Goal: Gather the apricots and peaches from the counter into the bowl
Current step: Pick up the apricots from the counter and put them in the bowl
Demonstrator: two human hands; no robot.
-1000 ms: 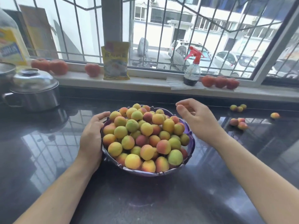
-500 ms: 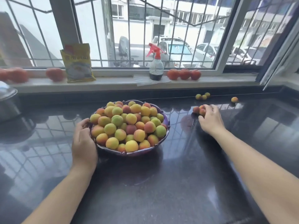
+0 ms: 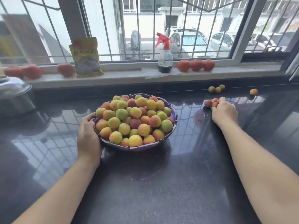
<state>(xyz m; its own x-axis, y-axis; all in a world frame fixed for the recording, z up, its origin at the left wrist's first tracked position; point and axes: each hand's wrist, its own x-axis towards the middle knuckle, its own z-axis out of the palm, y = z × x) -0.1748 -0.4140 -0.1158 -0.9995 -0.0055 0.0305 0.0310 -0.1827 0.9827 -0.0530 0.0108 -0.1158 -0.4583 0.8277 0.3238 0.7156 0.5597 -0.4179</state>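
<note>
Fingers of the right hand [image 3: 224, 110] curl around reddish apricots [image 3: 212, 102] right of the bowl [image 3: 171, 110], whose left rim the left hand [image 3: 88, 135] grips.

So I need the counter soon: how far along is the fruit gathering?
Mostly done: the bowl is heaped with fruit and the left hand holds its rim. In hand: the right hand curls around a small reddish cluster on the counter. Left: three yellowish fruits by the back edge and a single one farther right.
</note>
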